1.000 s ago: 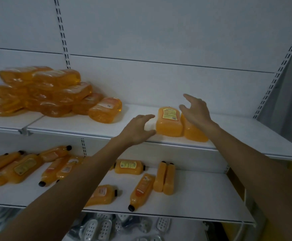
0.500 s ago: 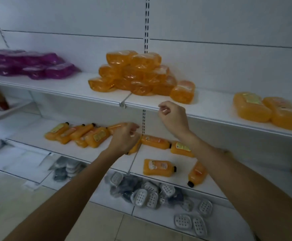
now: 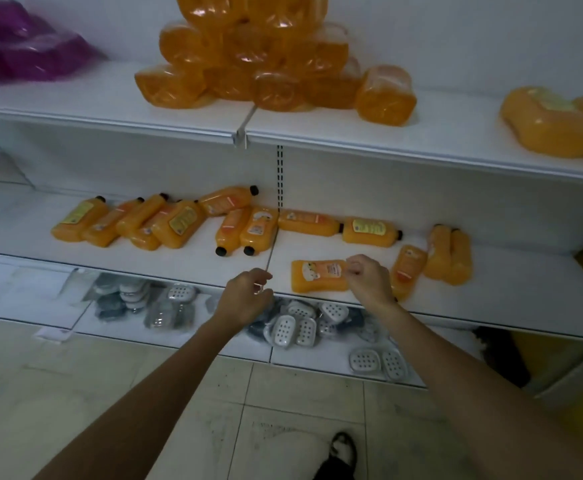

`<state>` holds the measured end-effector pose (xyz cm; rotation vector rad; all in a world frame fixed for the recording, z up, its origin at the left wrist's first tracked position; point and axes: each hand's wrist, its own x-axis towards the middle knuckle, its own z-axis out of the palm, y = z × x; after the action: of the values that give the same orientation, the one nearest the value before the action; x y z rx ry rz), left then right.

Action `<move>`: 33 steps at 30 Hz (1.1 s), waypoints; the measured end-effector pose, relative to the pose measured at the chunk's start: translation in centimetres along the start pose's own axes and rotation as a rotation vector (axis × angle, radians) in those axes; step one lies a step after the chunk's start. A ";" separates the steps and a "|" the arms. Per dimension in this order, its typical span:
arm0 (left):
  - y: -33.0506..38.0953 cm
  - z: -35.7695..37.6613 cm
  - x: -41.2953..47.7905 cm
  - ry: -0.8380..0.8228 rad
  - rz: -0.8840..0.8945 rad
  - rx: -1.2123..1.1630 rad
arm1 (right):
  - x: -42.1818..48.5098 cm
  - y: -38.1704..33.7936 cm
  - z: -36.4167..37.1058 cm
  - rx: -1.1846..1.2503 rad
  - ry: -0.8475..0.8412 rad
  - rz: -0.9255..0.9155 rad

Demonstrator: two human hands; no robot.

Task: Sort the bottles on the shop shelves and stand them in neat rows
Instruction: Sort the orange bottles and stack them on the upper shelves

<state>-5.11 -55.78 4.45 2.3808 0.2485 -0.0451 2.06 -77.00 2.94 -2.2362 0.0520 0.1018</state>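
Note:
Several orange bottles with black caps lie on their sides across the middle shelf [image 3: 179,268]. One orange bottle [image 3: 318,275] lies flat near the shelf's front edge. My right hand [image 3: 369,280] hovers over its right end with the fingers curled in and holds nothing. My left hand [image 3: 246,296] hangs at the shelf's front edge, left of that bottle, loosely curled and empty. A cluster of bottles [image 3: 137,221] lies at the left, a pair [image 3: 245,230] in the middle, and two more [image 3: 449,254] at the right.
The top shelf [image 3: 352,133] carries a heap of orange wrapped packs [image 3: 259,57], purple packs [image 3: 23,53] at the left and two orange packs [image 3: 557,123] at the right. White soap dishes [image 3: 297,323] lie on the bottom shelf. Tiled floor and my foot [image 3: 343,452] are below.
My view has swung left and down from the top shelf to the middle one. Both hands have dropped from the upper shelf to the middle shelf's front edge, near a lying bottle.

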 end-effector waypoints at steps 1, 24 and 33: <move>-0.1 0.8 0.6 -0.019 -0.002 0.010 | 0.4 1.2 0.3 0.000 -0.006 0.036; -0.6 17.2 18.6 -0.245 0.116 0.496 | 15.3 17.3 -4.7 -0.405 0.029 0.166; 0.0 17.4 18.6 -0.245 -0.412 0.553 | 19.9 16.2 -2.6 -0.747 -0.069 0.167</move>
<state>13.76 -64.51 -10.23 2.7858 0.6761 -0.6711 20.80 -89.16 -9.96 -2.9684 0.1898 0.3338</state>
